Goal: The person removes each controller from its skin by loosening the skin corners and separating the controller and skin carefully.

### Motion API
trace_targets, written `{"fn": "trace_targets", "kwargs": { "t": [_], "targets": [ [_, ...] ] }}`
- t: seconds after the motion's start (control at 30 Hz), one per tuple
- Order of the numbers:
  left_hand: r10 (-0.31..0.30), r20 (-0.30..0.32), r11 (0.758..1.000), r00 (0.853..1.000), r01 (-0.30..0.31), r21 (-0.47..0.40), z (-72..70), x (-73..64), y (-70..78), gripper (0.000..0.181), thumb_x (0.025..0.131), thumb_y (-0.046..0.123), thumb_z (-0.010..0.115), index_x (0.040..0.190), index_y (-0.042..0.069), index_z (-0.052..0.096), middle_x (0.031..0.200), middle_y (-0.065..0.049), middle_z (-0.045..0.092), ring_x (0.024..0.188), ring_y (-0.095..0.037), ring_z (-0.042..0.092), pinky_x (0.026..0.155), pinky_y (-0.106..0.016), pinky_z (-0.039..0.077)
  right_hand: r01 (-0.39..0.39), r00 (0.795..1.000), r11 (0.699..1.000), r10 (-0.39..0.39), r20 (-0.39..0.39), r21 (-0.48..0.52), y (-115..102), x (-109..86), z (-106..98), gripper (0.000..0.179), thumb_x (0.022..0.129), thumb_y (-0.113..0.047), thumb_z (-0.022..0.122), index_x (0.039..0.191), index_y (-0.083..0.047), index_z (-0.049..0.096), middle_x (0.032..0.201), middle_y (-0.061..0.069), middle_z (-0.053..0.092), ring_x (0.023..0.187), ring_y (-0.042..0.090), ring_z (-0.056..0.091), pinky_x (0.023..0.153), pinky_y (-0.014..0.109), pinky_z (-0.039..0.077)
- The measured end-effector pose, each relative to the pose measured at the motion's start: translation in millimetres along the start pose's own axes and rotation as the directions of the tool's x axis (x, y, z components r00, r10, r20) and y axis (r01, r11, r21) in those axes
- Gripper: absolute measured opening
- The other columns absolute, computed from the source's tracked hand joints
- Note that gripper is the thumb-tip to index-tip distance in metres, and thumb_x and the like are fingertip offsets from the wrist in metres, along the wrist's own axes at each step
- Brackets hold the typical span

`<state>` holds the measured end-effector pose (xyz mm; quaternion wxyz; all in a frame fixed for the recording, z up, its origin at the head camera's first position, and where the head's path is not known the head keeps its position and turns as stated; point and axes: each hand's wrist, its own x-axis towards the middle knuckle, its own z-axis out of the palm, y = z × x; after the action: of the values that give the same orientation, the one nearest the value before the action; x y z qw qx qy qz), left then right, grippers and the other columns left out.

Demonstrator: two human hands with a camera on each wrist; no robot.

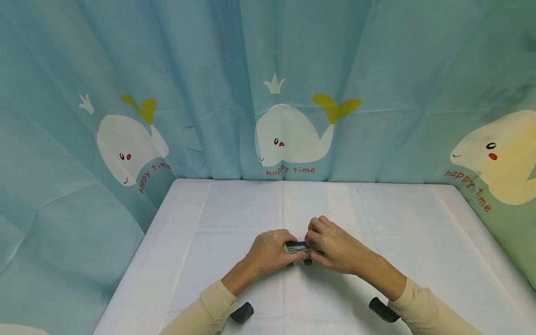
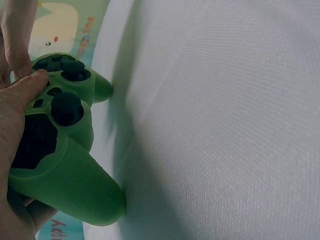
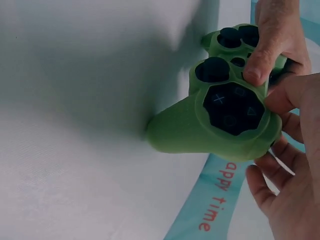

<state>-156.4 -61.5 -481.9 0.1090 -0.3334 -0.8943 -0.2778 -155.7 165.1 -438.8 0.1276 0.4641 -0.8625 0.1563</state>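
Observation:
A black game controller in a green rubbery cover (image 3: pixel 175 127) is held just above the white table, its grips pointing down towards the cloth. My left hand (image 1: pixel 270 250) grips it, thumb pressed on the middle of its face and fingers behind. My right hand (image 1: pixel 337 246) pinches the top edge at the button side, the thumb in front and fingers at the back. In the left wrist view, the controller (image 2: pixel 75 180) shows its directional pad side and both thumbsticks. From the head view, mostly its dark top edge shows between the hands.
A white cloth covers the table (image 1: pixel 234 204). Behind and beside it hangs a blue-green curtain (image 1: pixel 209 93) printed with whales. Dark cylindrical pieces sit at both wrists, by the left sleeve (image 1: pixel 209 302) and the right sleeve (image 1: pixel 427 307).

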Motion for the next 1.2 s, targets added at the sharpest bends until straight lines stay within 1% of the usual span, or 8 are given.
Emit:
{"fn": "trace_targets", "kwargs": {
  "t": [0.23, 0.33, 0.57, 0.73, 0.87, 0.97, 1.1, 1.2],
  "targets": [
    [0.012, 0.002, 1.0, 1.0, -0.013, 0.027, 0.9, 2.5, 1.1, 0.033, 0.084, 0.049, 0.082, 0.092, 0.017, 0.078, 0.082, 0.01, 0.067, 0.066, 0.0, 0.054, 0.056, -0.017, 0.044, -0.042, 0.997, 0.999, 0.043, 0.068, -0.018, -4.1, 3.2, -2.7, 0.016, 0.091, -0.011, 0.067, 0.081, -0.018, 0.057, 0.091, -0.006, 0.041, 0.081, 0.013, 0.035, 0.073, 0.03, 0.04],
    [0.014, 0.002, 0.999, 1.0, -0.014, 0.04, 0.9, 3.2, 0.2, 0.034, 0.084, 0.05, 0.081, 0.092, 0.017, 0.078, 0.082, 0.01, 0.068, 0.066, 0.0, 0.055, 0.056, -0.018, 0.043, -0.058, 0.995, 0.998, 0.059, 0.078, -0.014, -5.8, 1.3, -4.8, 0.013, 0.095, -0.01, 0.064, 0.085, -0.016, 0.059, 0.093, -0.005, 0.042, 0.083, 0.014, 0.036, 0.074, 0.031, 0.041],
    [-0.03, 0.007, 0.999, 1.0, 0.029, 0.029, -3.0, 3.8, -1.4, 0.037, 0.081, 0.052, 0.083, 0.092, 0.018, 0.079, 0.083, 0.01, 0.069, 0.065, -0.001, 0.055, 0.055, -0.019, 0.043, -0.082, 0.994, 0.996, 0.079, 0.079, 0.03, -8.4, -4.9, -6.0, 0.011, 0.102, -0.007, 0.06, 0.095, -0.015, 0.058, 0.102, -0.006, 0.041, 0.09, 0.013, 0.037, 0.079, 0.03, 0.042],
    [-0.062, 0.025, 0.998, 0.998, 0.062, 0.019, -3.4, 4.5, -2.2, 0.038, 0.08, 0.053, 0.083, 0.093, 0.018, 0.079, 0.083, 0.011, 0.07, 0.066, 0.0, 0.055, 0.056, -0.02, 0.043, -0.07, 0.998, 0.997, 0.07, 0.003, 0.037, -6.5, -13.2, -1.0, 0.013, 0.098, -0.006, 0.065, 0.096, -0.015, 0.057, 0.103, -0.005, 0.042, 0.09, 0.011, 0.038, 0.076, 0.029, 0.04],
    [-0.059, 0.026, 0.998, 0.998, 0.058, 0.019, -3.3, 5.1, -1.9, 0.038, 0.08, 0.053, 0.083, 0.094, 0.018, 0.079, 0.085, 0.01, 0.07, 0.067, -0.001, 0.056, 0.057, -0.021, 0.044, -0.033, 0.995, 0.999, 0.036, -0.095, 0.032, -3.7, -20.0, 3.1, 0.012, 0.096, -0.009, 0.069, 0.095, -0.016, 0.06, 0.104, -0.003, 0.043, 0.09, 0.013, 0.039, 0.075, 0.03, 0.039],
    [-0.051, 0.021, 0.999, 0.998, 0.051, 0.019, -3.0, 5.4, -1.8, 0.038, 0.08, 0.053, 0.083, 0.094, 0.017, 0.08, 0.085, 0.009, 0.071, 0.067, -0.002, 0.057, 0.058, -0.021, 0.045, -0.012, 0.986, 0.999, 0.017, -0.163, 0.031, -1.0, -24.0, 4.8, 0.007, 0.101, -0.018, 0.065, 0.095, -0.018, 0.064, 0.102, -0.003, 0.043, 0.088, 0.014, 0.04, 0.074, 0.031, 0.038],
    [-0.056, 0.019, 0.998, 0.998, 0.055, 0.029, -2.2, 4.5, -2.1, 0.04, 0.08, 0.054, 0.083, 0.095, 0.017, 0.08, 0.085, 0.009, 0.071, 0.068, -0.002, 0.058, 0.058, -0.021, 0.045, -0.006, 0.977, 0.999, 0.016, -0.213, 0.045, 1.3, -28.4, 8.0, 0.019, 0.106, -0.03, 0.056, 0.094, -0.021, 0.067, 0.098, -0.004, 0.043, 0.085, 0.013, 0.04, 0.072, 0.028, 0.037],
    [-0.053, 0.015, 0.998, 0.998, 0.052, 0.035, -1.2, 4.1, -2.5, 0.041, 0.079, 0.055, 0.083, 0.095, 0.017, 0.08, 0.086, 0.009, 0.071, 0.069, -0.003, 0.059, 0.058, -0.021, 0.045, -0.007, 0.97, 0.998, 0.024, -0.244, 0.07, 1.8, -30.6, 10.7, 0.023, 0.106, -0.033, 0.055, 0.094, -0.02, 0.069, 0.096, -0.004, 0.043, 0.083, 0.012, 0.04, 0.069, 0.026, 0.037]
  ]
}}
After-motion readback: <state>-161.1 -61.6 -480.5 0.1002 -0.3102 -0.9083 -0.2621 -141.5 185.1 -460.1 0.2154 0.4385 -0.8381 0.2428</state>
